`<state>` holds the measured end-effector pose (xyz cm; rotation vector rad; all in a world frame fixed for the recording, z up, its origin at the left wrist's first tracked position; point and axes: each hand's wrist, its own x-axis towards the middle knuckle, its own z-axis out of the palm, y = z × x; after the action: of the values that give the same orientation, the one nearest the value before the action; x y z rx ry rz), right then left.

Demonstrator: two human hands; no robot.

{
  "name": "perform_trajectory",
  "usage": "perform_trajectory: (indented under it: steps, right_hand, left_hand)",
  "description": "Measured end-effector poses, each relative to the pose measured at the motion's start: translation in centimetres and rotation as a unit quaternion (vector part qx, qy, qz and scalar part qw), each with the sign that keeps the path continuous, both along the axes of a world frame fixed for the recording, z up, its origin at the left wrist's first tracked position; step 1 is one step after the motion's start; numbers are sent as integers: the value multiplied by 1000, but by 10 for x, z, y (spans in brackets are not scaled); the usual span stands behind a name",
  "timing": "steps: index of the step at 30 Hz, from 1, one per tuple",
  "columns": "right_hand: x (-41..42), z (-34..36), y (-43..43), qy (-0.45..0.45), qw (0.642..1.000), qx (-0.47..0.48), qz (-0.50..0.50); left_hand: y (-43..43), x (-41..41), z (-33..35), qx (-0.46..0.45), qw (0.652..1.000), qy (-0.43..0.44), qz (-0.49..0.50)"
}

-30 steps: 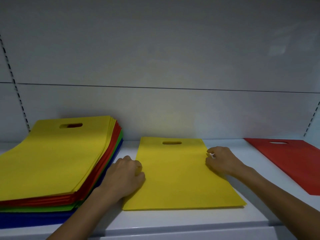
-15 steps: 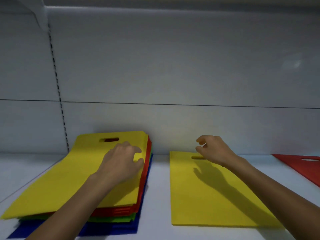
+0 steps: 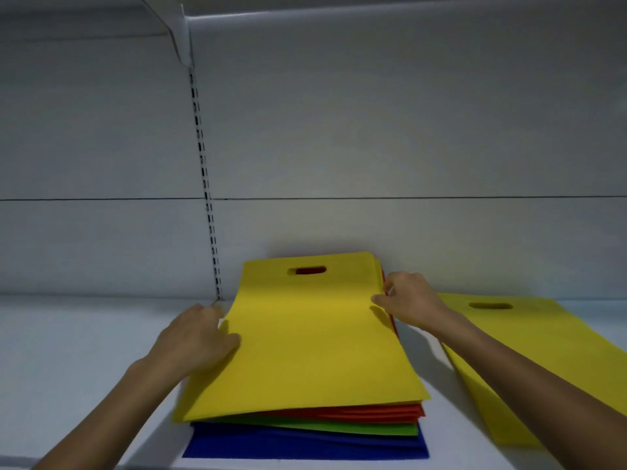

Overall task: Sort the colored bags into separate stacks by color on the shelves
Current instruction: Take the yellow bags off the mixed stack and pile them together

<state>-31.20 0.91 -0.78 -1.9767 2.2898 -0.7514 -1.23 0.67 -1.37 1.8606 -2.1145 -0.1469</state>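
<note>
Left hand (image 3: 200, 337), right hand (image 3: 410, 300): pinching opposite edges, top yellow bag (image 3: 312, 334). Lift single layer only; lay square on yellow stack (image 3: 543, 351), frame right.

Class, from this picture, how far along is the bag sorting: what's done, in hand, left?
Done: one sorted yellow bag lies flat to the right. In hand: left hand and right hand grip the top yellow bag by its edges. Left: red bags, green bags and blue bags stacked beneath it.
</note>
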Motion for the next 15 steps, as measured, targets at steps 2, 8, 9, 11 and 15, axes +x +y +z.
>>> perform_trajectory:
  steps: [2,8,9,11,15]
  right_hand:
    - [5,-8,-2,-18,1000,18,-18]
    - [11,-15,-6,-110,993,-1,-45]
    - [12,-17,-6,-129,990,-19,-46]
    - [14,-21,-6,-158,985,-57,-46]
    - [14,-23,0,-153,980,-116,-53]
  left_hand:
    - [-6,5,-4,21,999,31,-8]
    - [-11,7,-9,-47,991,126,-27]
    - [-13,8,-10,-60,988,137,-28]
    - [-16,10,-11,-62,983,172,-25]
    - [-21,11,-14,-71,979,187,-30]
